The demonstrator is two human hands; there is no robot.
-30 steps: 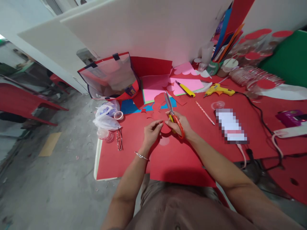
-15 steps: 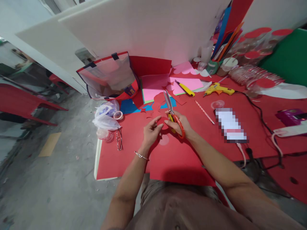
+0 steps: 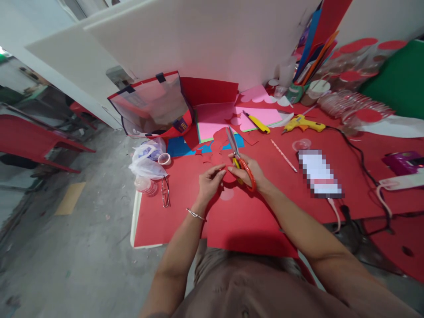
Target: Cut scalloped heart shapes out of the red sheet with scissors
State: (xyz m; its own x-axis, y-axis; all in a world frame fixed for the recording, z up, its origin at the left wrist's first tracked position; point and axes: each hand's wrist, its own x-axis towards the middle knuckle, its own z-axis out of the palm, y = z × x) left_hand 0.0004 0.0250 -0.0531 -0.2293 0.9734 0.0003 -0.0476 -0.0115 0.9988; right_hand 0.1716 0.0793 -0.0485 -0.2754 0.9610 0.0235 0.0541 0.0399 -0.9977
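My right hand (image 3: 249,171) is closed round the orange and yellow handles of a pair of scissors (image 3: 233,142), whose blades point away from me. Between my two hands is a red paper circle (image 3: 229,176), hard to tell from the red table covering. My left hand (image 3: 211,180) pinches its left edge, and the right thumb and a finger are at its other side. A clear round disc (image 3: 227,194) lies on the table just below my hands. Red paper scraps (image 3: 217,143) are scattered beyond the scissors.
Pink paper sheets (image 3: 215,118), a yellow utility knife (image 3: 258,123) and a yellow glue gun (image 3: 304,124) lie farther back. A phone (image 3: 318,173) and cables are on the right. Eyeglasses (image 3: 165,192), a plastic bag (image 3: 148,158) and a small cup (image 3: 164,159) stand left.
The fingers of my left hand have drawn closer together on the paper's edge. My right hand still holds the scissors in nearly the same place; the view has shifted slightly.
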